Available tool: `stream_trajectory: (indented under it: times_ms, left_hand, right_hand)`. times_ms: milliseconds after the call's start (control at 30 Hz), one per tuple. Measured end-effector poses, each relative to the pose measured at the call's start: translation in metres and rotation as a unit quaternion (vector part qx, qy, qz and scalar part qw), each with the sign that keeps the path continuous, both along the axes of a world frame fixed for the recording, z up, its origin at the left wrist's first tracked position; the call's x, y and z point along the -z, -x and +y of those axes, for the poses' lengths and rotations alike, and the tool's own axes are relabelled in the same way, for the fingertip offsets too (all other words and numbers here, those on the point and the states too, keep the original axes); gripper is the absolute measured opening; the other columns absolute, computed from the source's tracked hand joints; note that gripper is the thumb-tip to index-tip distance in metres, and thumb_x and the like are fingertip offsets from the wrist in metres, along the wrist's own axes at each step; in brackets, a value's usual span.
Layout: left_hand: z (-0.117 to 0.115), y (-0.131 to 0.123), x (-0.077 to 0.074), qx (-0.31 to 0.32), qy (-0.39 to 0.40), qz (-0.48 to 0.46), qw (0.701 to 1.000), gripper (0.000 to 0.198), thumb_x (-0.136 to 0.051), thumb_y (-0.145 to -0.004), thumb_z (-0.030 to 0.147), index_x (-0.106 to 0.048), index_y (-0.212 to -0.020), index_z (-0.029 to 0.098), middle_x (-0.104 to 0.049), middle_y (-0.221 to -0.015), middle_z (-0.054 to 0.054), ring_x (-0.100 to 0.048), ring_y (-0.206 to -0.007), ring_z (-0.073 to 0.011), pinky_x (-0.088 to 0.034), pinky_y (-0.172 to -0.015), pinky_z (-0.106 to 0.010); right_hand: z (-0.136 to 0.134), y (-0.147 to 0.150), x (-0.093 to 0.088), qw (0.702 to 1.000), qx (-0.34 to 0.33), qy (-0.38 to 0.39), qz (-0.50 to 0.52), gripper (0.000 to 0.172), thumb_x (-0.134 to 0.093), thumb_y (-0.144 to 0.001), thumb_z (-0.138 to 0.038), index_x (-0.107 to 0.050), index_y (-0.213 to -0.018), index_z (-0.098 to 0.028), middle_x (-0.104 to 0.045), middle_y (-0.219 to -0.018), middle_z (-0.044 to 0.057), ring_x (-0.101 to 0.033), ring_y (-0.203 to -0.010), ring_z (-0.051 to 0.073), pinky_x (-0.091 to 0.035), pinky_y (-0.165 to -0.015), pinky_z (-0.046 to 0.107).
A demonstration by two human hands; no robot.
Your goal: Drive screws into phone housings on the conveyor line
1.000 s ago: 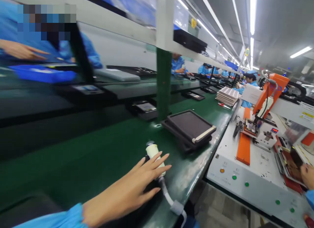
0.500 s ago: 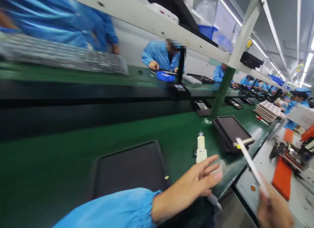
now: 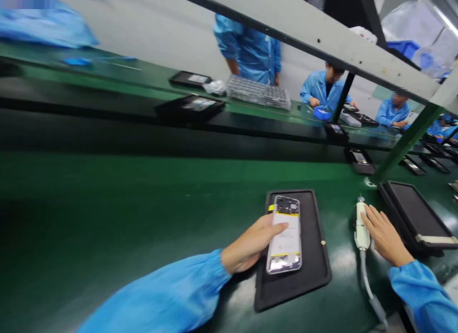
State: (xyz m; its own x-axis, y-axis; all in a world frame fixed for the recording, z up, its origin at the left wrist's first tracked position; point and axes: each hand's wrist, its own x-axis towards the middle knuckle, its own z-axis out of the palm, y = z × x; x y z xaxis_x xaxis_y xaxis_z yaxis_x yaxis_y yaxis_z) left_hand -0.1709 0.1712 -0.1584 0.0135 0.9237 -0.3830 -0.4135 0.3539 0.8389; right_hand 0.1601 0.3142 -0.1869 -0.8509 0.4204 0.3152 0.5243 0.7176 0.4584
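A phone body (image 3: 285, 235) with its back open lies on a black tray (image 3: 315, 266) on the green belt. My left hand (image 3: 250, 242) grips the phone's left edge, thumb laid across its top face. A white pen-shaped tool (image 3: 361, 225) with a grey cable lies right of the tray. Resting beside the tool, my right hand (image 3: 384, 235) has its fingers stretched out, fingertips touching the tool's side.
A stack of black trays (image 3: 415, 213) sits at the right by a green post (image 3: 404, 144). Trays with phones (image 3: 191, 106) ride the dark middle lane. People in blue coats (image 3: 322, 89) work at the far bench. A white frame beam (image 3: 307, 30) runs overhead.
The view has swung left. My left hand left the white tool and now holds the phone on the tray. My right hand, earlier holding something thin and white, now rests by the tool.
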Motion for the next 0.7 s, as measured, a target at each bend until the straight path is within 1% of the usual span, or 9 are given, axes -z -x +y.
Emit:
stream_trajectory:
  times_ms: [33,100,200,300,400,500,567,633,700]
  left_hand:
    - [0.001,-0.002,0.005,0.006,-0.012,-0.003,1.0,0.059,-0.083,-0.053,0.045,-0.062,-0.097,0.012,-0.072,-0.095,-0.011,-0.068,-0.092,-0.0275,-0.054,-0.083,-0.036]
    - [0.007,-0.008,0.012,0.024,-0.04,0.02,0.999,0.053,-0.079,-0.059,0.044,-0.062,-0.098,0.012,-0.071,-0.099,-0.011,-0.066,-0.1,-0.028,-0.053,-0.086,-0.035]
    - [0.016,-0.012,0.019,0.047,-0.051,0.102,0.992,0.036,-0.067,-0.072,0.038,-0.061,-0.096,0.012,-0.072,-0.096,-0.01,-0.066,-0.099,-0.0242,-0.054,-0.081,-0.03]
    - [0.019,-0.003,0.017,0.056,-0.022,0.175,0.983,0.02,-0.066,-0.074,0.031,-0.062,-0.081,0.012,-0.071,-0.077,-0.006,-0.068,-0.074,-0.0181,-0.051,-0.062,-0.022]
    - [0.011,0.01,0.011,0.115,0.02,0.215,0.97,0.024,-0.07,-0.072,0.032,-0.06,-0.067,0.012,-0.062,-0.052,-0.003,-0.058,-0.046,-0.014,-0.043,-0.046,-0.021]
    - [0.004,0.014,0.005,0.181,0.055,0.189,0.964,0.03,-0.071,-0.073,0.038,-0.059,-0.067,0.011,-0.061,-0.049,-0.004,-0.058,-0.043,-0.0145,-0.044,-0.045,-0.022]
    - [0.004,0.01,0.004,0.191,0.056,0.187,0.962,0.029,-0.066,-0.078,0.039,-0.059,-0.071,0.012,-0.065,-0.057,-0.005,-0.062,-0.05,-0.0148,-0.048,-0.05,-0.023]
    - [0.006,0.004,0.003,0.187,0.045,0.228,0.955,0.025,-0.057,-0.086,0.034,-0.058,-0.072,0.013,-0.068,-0.064,-0.007,-0.064,-0.053,-0.015,-0.05,-0.053,-0.025]
    - [0.009,-0.001,0.001,0.173,0.03,0.299,0.938,0.027,-0.052,-0.088,0.028,-0.057,-0.067,0.013,-0.066,-0.061,-0.007,-0.062,-0.05,-0.016,-0.048,-0.052,-0.027]
  right_hand:
    - [0.011,-0.003,0.003,0.998,-0.014,-0.006,-0.055,0.065,-0.036,-0.07,0.008,-0.049,-0.131,-0.009,-0.043,-0.143,0.018,-0.04,-0.132,0.033,-0.047,-0.097,0.053]
    - [0.028,-0.001,0.007,0.991,-0.06,-0.016,-0.122,0.061,-0.036,-0.074,0.007,-0.048,-0.132,-0.01,-0.039,-0.146,0.016,-0.035,-0.135,0.033,-0.041,-0.101,0.056]
    - [0.048,0.01,0.009,0.985,-0.104,-0.007,-0.135,0.051,-0.036,-0.081,0.003,-0.052,-0.127,-0.01,-0.05,-0.137,0.017,-0.042,-0.131,0.03,-0.04,-0.102,0.054]
    - [0.062,0.013,0.012,0.985,-0.117,0.013,-0.125,0.046,-0.033,-0.083,0.002,-0.056,-0.121,-0.012,-0.059,-0.126,0.016,-0.049,-0.125,0.027,-0.044,-0.095,0.048]
    - [0.063,0.002,0.013,0.987,-0.128,0.017,-0.094,0.041,-0.032,-0.085,0.0,-0.059,-0.113,-0.012,-0.061,-0.122,0.016,-0.05,-0.123,0.028,-0.045,-0.091,0.046]
    - [0.042,-0.006,0.009,0.988,-0.142,0.05,0.019,0.032,-0.033,-0.09,-0.011,-0.057,-0.111,-0.011,-0.061,-0.121,0.018,-0.052,-0.121,0.03,-0.046,-0.09,0.046]
    - [0.018,-0.001,0.001,0.981,-0.103,0.073,0.144,0.029,-0.041,-0.092,-0.028,-0.057,-0.109,-0.012,-0.063,-0.11,0.018,-0.057,-0.111,0.032,-0.049,-0.087,0.046]
    - [-0.011,0.014,-0.012,0.949,-0.02,0.065,0.307,0.037,-0.055,-0.085,-0.042,-0.058,-0.109,-0.015,-0.063,-0.099,0.015,-0.06,-0.099,0.033,-0.05,-0.084,0.049]
    - [-0.039,0.035,-0.026,0.902,0.03,0.074,0.425,0.048,-0.06,-0.08,-0.045,-0.052,-0.12,-0.019,-0.06,-0.095,0.013,-0.059,-0.094,0.035,-0.049,-0.084,0.055]
